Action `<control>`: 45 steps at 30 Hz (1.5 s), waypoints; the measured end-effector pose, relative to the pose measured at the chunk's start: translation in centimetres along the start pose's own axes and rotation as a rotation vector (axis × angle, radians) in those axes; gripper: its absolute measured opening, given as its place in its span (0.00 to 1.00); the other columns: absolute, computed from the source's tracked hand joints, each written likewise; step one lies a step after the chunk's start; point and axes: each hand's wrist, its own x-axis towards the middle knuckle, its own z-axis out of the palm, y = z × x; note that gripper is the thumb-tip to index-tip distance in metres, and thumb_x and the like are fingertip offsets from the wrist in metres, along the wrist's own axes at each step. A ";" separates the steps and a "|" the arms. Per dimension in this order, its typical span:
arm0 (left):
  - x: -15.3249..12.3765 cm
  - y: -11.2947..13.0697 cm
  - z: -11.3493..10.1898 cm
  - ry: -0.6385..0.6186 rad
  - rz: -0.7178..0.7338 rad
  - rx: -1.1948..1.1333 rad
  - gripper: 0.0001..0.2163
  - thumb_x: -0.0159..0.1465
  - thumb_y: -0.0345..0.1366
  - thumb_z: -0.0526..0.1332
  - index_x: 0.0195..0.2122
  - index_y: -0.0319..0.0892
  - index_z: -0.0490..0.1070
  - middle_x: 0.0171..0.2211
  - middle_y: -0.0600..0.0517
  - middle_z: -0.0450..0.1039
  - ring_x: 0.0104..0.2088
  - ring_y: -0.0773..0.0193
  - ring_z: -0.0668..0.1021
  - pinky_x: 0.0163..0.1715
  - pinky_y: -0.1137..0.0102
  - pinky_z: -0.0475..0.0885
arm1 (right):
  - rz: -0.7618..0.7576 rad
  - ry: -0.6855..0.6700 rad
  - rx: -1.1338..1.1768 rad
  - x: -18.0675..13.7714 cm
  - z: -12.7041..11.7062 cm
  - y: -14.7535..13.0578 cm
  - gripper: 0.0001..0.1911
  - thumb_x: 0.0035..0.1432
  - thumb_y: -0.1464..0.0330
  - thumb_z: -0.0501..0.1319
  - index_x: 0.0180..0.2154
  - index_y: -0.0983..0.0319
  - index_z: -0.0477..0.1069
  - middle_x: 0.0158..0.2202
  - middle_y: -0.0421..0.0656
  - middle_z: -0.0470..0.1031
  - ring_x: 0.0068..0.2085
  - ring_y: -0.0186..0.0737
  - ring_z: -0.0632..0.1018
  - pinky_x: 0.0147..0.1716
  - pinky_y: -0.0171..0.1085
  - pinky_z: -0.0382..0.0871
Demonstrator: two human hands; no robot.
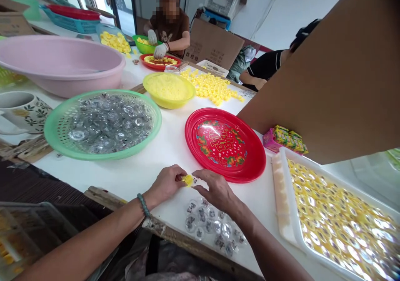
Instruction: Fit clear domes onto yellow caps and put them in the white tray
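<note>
My left hand (167,183) is closed in a pinch on a small yellow cap (188,180) just above the white table. My right hand (215,189) meets it from the right, fingers curled on a small clear piece (195,181) beside the cap. Under my right wrist lies a cluster of several clear round lids (212,227) near the table's front edge. A green bead bracelet (143,205) circles my left wrist.
A red plate (256,164) sits behind my hands. A green basket of clear lids (53,125), a yellow bowl (168,103), loose yellow caps (212,87) and a pink basin (62,64) stand further back. A white tray of finished pieces (283,181) is right. A gloved person (170,27) works opposite.
</note>
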 end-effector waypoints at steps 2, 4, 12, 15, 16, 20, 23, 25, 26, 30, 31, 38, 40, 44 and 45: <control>0.2 0.0 -0.1 0.002 -0.008 0.006 0.06 0.53 0.31 0.62 0.32 0.41 0.75 0.30 0.51 0.73 0.28 0.64 0.73 0.29 0.71 0.67 | -0.001 -0.067 -0.016 0.7 -0.1 -0.1 0.14 0.56 0.75 0.58 0.46 0.62 0.66 0.40 0.46 0.74 0.40 0.40 0.74 0.39 0.36 0.68; 0.3 0.0 -0.1 0.009 -0.006 0.014 0.07 0.53 0.29 0.61 0.32 0.42 0.76 0.31 0.51 0.74 0.29 0.64 0.74 0.30 0.71 0.67 | -0.007 -0.116 -0.037 1.3 -0.3 -0.2 0.11 0.56 0.76 0.58 0.43 0.62 0.68 0.39 0.45 0.74 0.40 0.39 0.75 0.39 0.35 0.68; 0.9 0.1 -0.1 0.034 0.006 0.069 0.08 0.55 0.28 0.59 0.31 0.43 0.77 0.33 0.52 0.77 0.33 0.63 0.76 0.35 0.71 0.68 | -0.053 -0.134 -0.065 2.3 -0.2 0.5 0.07 0.58 0.75 0.57 0.38 0.61 0.71 0.37 0.44 0.74 0.39 0.38 0.75 0.38 0.34 0.67; 1.0 0.3 0.0 0.036 -0.013 0.086 0.08 0.55 0.28 0.58 0.31 0.43 0.76 0.33 0.52 0.77 0.33 0.63 0.76 0.35 0.71 0.68 | -0.024 -0.120 -0.037 2.0 -0.2 0.8 0.06 0.57 0.74 0.59 0.38 0.62 0.72 0.37 0.44 0.74 0.37 0.37 0.75 0.36 0.32 0.67; 1.1 0.4 0.0 0.034 -0.013 0.090 0.08 0.55 0.28 0.58 0.31 0.43 0.76 0.33 0.52 0.77 0.33 0.63 0.76 0.35 0.70 0.68 | -0.016 -0.113 -0.032 1.9 -0.2 0.9 0.06 0.57 0.74 0.59 0.38 0.62 0.72 0.37 0.44 0.74 0.36 0.36 0.75 0.36 0.32 0.67; 1.2 0.6 0.1 0.030 -0.006 0.096 0.08 0.55 0.29 0.57 0.31 0.43 0.76 0.33 0.52 0.77 0.33 0.63 0.76 0.35 0.70 0.68 | -0.006 -0.096 -0.066 1.3 0.0 0.9 0.06 0.59 0.73 0.57 0.37 0.61 0.72 0.36 0.44 0.73 0.36 0.35 0.75 0.35 0.31 0.66; 1.2 0.6 0.2 0.029 0.004 0.087 0.09 0.56 0.29 0.56 0.31 0.42 0.76 0.32 0.51 0.77 0.32 0.63 0.76 0.35 0.70 0.68 | -0.003 -0.102 -0.144 1.1 0.3 0.6 0.07 0.61 0.71 0.55 0.35 0.61 0.72 0.34 0.44 0.72 0.35 0.35 0.74 0.32 0.30 0.64; 1.1 0.6 0.2 0.030 -0.003 0.074 0.09 0.56 0.30 0.56 0.31 0.43 0.76 0.32 0.52 0.77 0.31 0.63 0.76 0.34 0.70 0.68 | 0.003 -0.118 -0.207 1.0 0.5 0.3 0.08 0.62 0.71 0.54 0.33 0.62 0.72 0.33 0.43 0.72 0.33 0.34 0.73 0.29 0.30 0.61; 1.1 0.7 0.2 0.031 -0.013 0.068 0.09 0.56 0.31 0.56 0.31 0.43 0.76 0.31 0.52 0.78 0.31 0.63 0.76 0.33 0.70 0.68 | 0.007 -0.125 -0.235 1.0 0.6 0.2 0.09 0.62 0.71 0.54 0.33 0.62 0.71 0.32 0.43 0.71 0.32 0.34 0.72 0.28 0.30 0.60; 1.1 0.9 0.2 0.025 -0.068 0.006 0.08 0.55 0.32 0.57 0.30 0.42 0.77 0.30 0.52 0.78 0.30 0.62 0.76 0.32 0.70 0.68 | 0.021 -0.108 -0.287 0.6 1.3 -0.1 0.07 0.61 0.75 0.54 0.35 0.63 0.70 0.33 0.44 0.71 0.32 0.35 0.71 0.28 0.31 0.60; 1.0 0.9 0.2 0.013 -0.097 -0.038 0.08 0.54 0.32 0.57 0.30 0.42 0.76 0.29 0.52 0.78 0.30 0.62 0.76 0.31 0.70 0.68 | 0.028 -0.091 -0.271 0.5 1.5 -0.1 0.08 0.60 0.75 0.54 0.35 0.63 0.71 0.34 0.45 0.71 0.33 0.36 0.71 0.29 0.32 0.61; 1.1 0.6 0.8 -0.080 -0.260 -0.342 0.12 0.53 0.41 0.61 0.34 0.39 0.73 0.26 0.51 0.76 0.24 0.65 0.74 0.25 0.71 0.67 | 0.268 0.209 0.176 0.0 3.0 0.8 0.04 0.53 0.72 0.63 0.34 0.60 0.74 0.33 0.42 0.75 0.34 0.36 0.75 0.33 0.32 0.67; 1.3 0.5 1.0 -0.081 -0.281 -0.355 0.12 0.52 0.42 0.63 0.32 0.38 0.73 0.23 0.52 0.74 0.22 0.66 0.73 0.24 0.72 0.66 | 0.332 0.243 0.241 0.0 3.1 0.8 0.03 0.51 0.71 0.64 0.32 0.61 0.74 0.31 0.41 0.75 0.32 0.35 0.75 0.32 0.32 0.68; 1.7 0.7 1.2 -0.082 -0.342 -0.405 0.15 0.47 0.45 0.66 0.28 0.38 0.71 0.19 0.55 0.70 0.19 0.68 0.70 0.21 0.72 0.63 | 0.326 0.261 0.270 0.0 3.1 0.7 0.04 0.50 0.73 0.64 0.25 0.62 0.73 0.30 0.42 0.75 0.31 0.35 0.75 0.30 0.31 0.67; 1.9 0.8 1.3 -0.084 -0.365 -0.423 0.16 0.45 0.46 0.67 0.27 0.37 0.70 0.18 0.55 0.69 0.19 0.69 0.69 0.21 0.72 0.63 | 0.312 0.266 0.263 -0.1 3.2 0.7 0.05 0.50 0.74 0.63 0.24 0.62 0.72 0.29 0.41 0.75 0.31 0.35 0.75 0.29 0.31 0.66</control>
